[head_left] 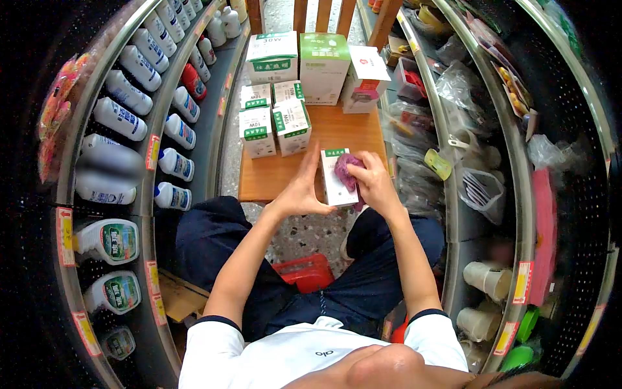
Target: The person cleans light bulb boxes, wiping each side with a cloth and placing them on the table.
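Observation:
A white and green box stands near the front edge of the wooden chair seat. My right hand presses a bunched purple cloth against the box's right side, fingers closed round the cloth. On the box's left, my left hand is spread, thumb toward the bottom of the box and fingers pointing up. Several small 10W boxes are grouped at the seat's left. Behind them are a larger white and green box, a green-topped box and a white box with a red label.
Shelves of white bottles line the left side. At the right, shelves hold plastic-wrapped goods and cups. The chair's wooden back slats rise behind the boxes. A red object lies below, between the legs.

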A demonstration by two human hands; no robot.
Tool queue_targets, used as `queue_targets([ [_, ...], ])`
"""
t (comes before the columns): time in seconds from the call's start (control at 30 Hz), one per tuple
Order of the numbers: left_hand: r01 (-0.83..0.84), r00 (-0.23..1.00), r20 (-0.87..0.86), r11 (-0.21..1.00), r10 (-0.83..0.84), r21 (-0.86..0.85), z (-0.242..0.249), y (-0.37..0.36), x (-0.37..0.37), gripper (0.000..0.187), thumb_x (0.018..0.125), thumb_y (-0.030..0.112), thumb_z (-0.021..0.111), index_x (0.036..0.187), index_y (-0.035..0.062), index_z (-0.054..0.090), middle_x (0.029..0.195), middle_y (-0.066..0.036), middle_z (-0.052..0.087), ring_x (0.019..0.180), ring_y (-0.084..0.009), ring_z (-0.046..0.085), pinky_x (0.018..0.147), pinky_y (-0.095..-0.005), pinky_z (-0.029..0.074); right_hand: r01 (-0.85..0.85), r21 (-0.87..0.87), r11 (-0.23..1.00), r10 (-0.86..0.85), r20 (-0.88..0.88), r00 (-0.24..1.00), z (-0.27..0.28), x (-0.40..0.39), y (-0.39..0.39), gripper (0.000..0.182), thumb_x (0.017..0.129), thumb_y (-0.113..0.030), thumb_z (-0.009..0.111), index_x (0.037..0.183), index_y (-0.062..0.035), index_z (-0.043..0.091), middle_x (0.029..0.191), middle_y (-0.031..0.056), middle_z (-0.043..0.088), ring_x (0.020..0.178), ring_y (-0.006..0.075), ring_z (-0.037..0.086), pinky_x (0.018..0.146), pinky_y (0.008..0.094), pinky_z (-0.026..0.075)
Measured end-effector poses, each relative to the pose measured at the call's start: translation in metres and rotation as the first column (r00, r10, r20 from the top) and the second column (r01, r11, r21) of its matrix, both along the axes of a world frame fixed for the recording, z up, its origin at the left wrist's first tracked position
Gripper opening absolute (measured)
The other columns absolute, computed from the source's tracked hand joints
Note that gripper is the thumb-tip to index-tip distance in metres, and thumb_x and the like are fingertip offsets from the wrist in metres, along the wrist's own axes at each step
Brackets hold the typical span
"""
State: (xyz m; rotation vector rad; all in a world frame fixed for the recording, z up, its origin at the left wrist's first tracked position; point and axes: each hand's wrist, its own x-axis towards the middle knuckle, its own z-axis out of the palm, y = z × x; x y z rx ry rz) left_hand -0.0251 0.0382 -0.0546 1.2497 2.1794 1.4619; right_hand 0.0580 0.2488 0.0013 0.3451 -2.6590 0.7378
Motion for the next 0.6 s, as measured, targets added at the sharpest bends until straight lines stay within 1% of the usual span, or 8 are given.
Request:
queue_targets([
  [0.03,-0.001,1.000,0.006,1.000,0.001,-0.009,0.003,0.000,0.001,0.146,0.054,0.034,0.091,0.158,0.0037,-0.007,0.161,-0.029,0.008,0.151,-0.0418,0.012,0.122,-0.0464,0.019,0.009,-0.005,1.000,-0.010,-0.017,1.000,-0.003,-0.009,0.001,0.029,0.075,0.003,0.063,0.102,-0.0060,0.069,0.113,0.0174,0.061,0.106,0.0380,0.058,0.090,0.0439,0.050],
  [0.13,-0.027,0.997,0.065,0.999,0.029,-0.043,0.007,0.001,0.004,0.144,0.054,0.033,0.091,0.158,0.0034,-0.005,0.160,-0.029,0.012,0.149,-0.0429,0.016,0.122,-0.0474,0.021,0.048,-0.022,0.999,-0.049,-0.076,0.996,-0.005,-0.028,0.000,0.029,0.075,0.003,0.063,0.102,-0.0061,0.071,0.113,0.0180,0.063,0.106,0.0387,0.059,0.090,0.0443,0.051],
  [0.23,-0.033,0.998,0.059,0.999,0.035,-0.038,0.008,0.003,0.004,0.144,0.054,0.034,0.090,0.158,0.0041,-0.005,0.159,-0.029,0.015,0.148,-0.0435,0.019,0.121,-0.0481,0.022,0.087,-0.022,0.996,-0.089,-0.102,0.991,-0.010,-0.039,-0.001,0.030,0.075,0.004,0.063,0.102,-0.0059,0.071,0.114,0.0176,0.064,0.106,0.0385,0.059,0.090,0.0442,0.051],
  [0.33,-0.032,0.997,0.074,0.999,0.035,-0.040,0.010,0.002,0.006,0.143,0.055,0.033,0.090,0.158,0.0049,-0.006,0.159,-0.029,0.014,0.148,-0.0435,0.019,0.121,-0.0478,0.022,0.111,-0.027,0.993,-0.114,-0.121,0.986,-0.013,-0.038,-0.003,0.031,0.074,0.004,0.062,0.102,-0.0057,0.070,0.112,0.0173,0.064,0.105,0.0381,0.059,0.090,0.0444,0.051],
  [0.43,-0.048,0.995,0.080,0.997,0.053,-0.057,0.011,0.002,0.006,0.144,0.054,0.031,0.090,0.158,0.0057,-0.007,0.160,-0.029,0.014,0.148,-0.0432,0.019,0.121,-0.0474,0.023,0.131,-0.044,0.990,-0.135,-0.083,0.987,-0.011,-0.028,-0.007,0.030,0.074,0.004,0.062,0.101,-0.0053,0.070,0.112,0.0165,0.063,0.105,0.0374,0.058,0.090,0.0442,0.050],
  [0.53,-0.041,0.994,0.095,0.999,0.044,-0.031,0.011,0.001,0.006,0.146,0.054,0.032,0.090,0.157,0.0054,-0.009,0.160,-0.029,0.014,0.149,-0.0425,0.018,0.122,-0.0472,0.023,0.096,-0.042,0.994,-0.099,-0.084,0.992,-0.008,-0.010,-0.008,0.028,0.075,0.005,0.063,0.100,-0.0047,0.069,0.111,0.0158,0.062,0.105,0.0368,0.058,0.089,0.0435,0.050],
  [0.6,-0.042,0.995,0.085,0.999,0.044,-0.021,0.007,0.001,0.006,0.146,0.054,0.034,0.090,0.157,0.0048,-0.009,0.160,-0.029,0.014,0.149,-0.0421,0.017,0.122,-0.0470,0.023,0.096,-0.072,0.993,-0.097,-0.010,0.995,-0.003,0.008,-0.012,0.027,0.075,0.005,0.063,0.100,-0.0041,0.068,0.111,0.0156,0.062,0.105,0.0367,0.057,0.089,0.0427,0.049],
])
